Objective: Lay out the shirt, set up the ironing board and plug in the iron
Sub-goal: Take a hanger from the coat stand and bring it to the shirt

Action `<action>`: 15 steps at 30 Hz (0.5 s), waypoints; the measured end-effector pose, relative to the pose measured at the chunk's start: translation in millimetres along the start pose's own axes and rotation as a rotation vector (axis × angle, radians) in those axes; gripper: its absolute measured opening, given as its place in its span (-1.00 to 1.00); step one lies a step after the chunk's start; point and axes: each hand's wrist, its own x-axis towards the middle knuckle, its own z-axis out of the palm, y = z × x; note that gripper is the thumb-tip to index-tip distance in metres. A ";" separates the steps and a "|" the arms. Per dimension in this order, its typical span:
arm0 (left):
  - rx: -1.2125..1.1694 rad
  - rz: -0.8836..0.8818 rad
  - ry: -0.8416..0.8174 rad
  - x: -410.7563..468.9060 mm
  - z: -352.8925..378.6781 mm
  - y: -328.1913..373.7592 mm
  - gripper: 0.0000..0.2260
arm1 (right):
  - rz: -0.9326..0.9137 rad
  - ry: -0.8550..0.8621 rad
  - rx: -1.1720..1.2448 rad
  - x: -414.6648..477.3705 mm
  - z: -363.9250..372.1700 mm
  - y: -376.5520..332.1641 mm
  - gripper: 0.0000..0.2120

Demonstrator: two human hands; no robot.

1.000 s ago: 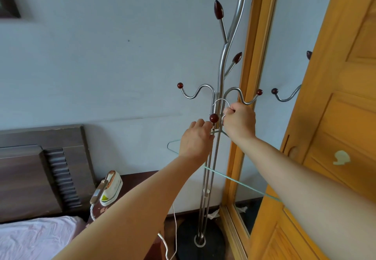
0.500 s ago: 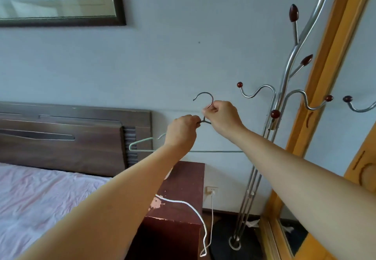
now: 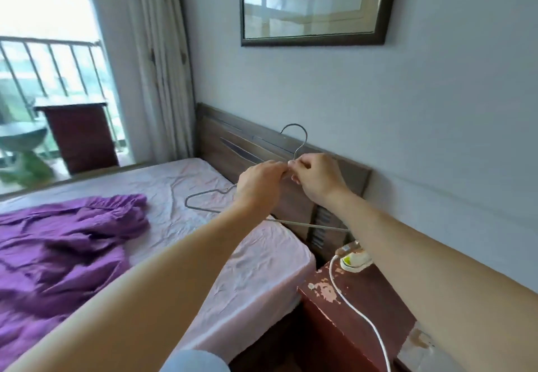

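Observation:
A crumpled purple shirt (image 3: 64, 240) lies on the pink bed sheet (image 3: 203, 197) at the left. Both hands hold a bare wire hanger (image 3: 201, 208) in the air above the bed's head end. My left hand (image 3: 260, 185) grips its neck from the left. My right hand (image 3: 316, 181) pinches the base of the hook, which points up. A white and green iron (image 3: 353, 258) stands on the red-brown nightstand (image 3: 364, 307), partly hidden behind my right forearm. Its white cord (image 3: 358, 310) trails over the nightstand's top and down. No ironing board is in view.
A wooden headboard (image 3: 247, 144) runs along the grey wall under a framed picture (image 3: 314, 2). Curtains (image 3: 157, 60) hang at the left beside a balcony door with a railing. A dark chair (image 3: 81, 136) stands outside.
The hanger has come off the metal coat stand and both hands have carried it left over the bed. The view has swung left, so the stand is gone and the shirt appears.

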 end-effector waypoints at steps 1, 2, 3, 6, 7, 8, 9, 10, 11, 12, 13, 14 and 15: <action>0.033 -0.036 0.016 -7.5 -10.8 -8.4 -0.78 | -0.049 -0.026 0.014 0.8 9.2 -9.0 -0.66; 0.058 -0.078 0.033 -16.2 -21.9 -15.8 -0.78 | -0.103 -0.050 0.037 0.8 18.3 -18.0 -0.66; 0.081 -0.110 0.058 -25.8 -31.8 -23.5 -0.78 | -0.147 -0.079 0.060 -1.7 26.7 -27.9 -0.67; 0.206 -0.243 0.131 -66.9 -63.9 -41.5 -0.79 | -0.270 -0.198 0.160 -19.5 54.9 -61.4 -0.70; 0.262 -0.290 0.145 -83.4 -75.8 -46.9 -0.79 | -0.295 -0.239 0.196 -29.5 64.8 -74.9 -0.70; 0.307 -0.335 0.155 -98.8 -86.5 -51.5 -0.79 | -0.319 -0.278 0.227 -38.7 73.9 -86.8 -0.70; 0.357 -0.385 0.165 -118.3 -100.2 -55.5 -0.79 | -0.349 -0.325 0.262 -51.3 83.8 -101.2 -0.70; 0.399 -0.426 0.181 -138.6 -114.2 -58.9 -0.79 | -0.372 -0.373 0.293 -64.7 94.0 -115.0 -0.71; 0.432 -0.466 0.194 -160.3 -128.7 -62.2 -0.79 | -0.388 -0.424 0.327 -80.0 103.4 -129.9 -0.70; 0.454 -0.494 0.216 -178.6 -141.1 -64.8 -0.78 | -0.391 -0.461 0.354 -92.5 111.9 -142.6 -0.68; 0.490 -0.525 0.222 -196.4 -153.5 -66.1 -0.78 | -0.402 -0.496 0.377 -105.2 119.3 -155.2 -0.65; 0.526 -0.553 0.241 -217.7 -168.1 -67.2 -0.78 | -0.427 -0.537 0.401 -120.7 125.8 -172.3 -0.62; 0.572 -0.583 0.263 -237.4 -184.2 -66.7 -0.78 | -0.459 -0.592 0.420 -136.4 131.5 -189.6 -0.63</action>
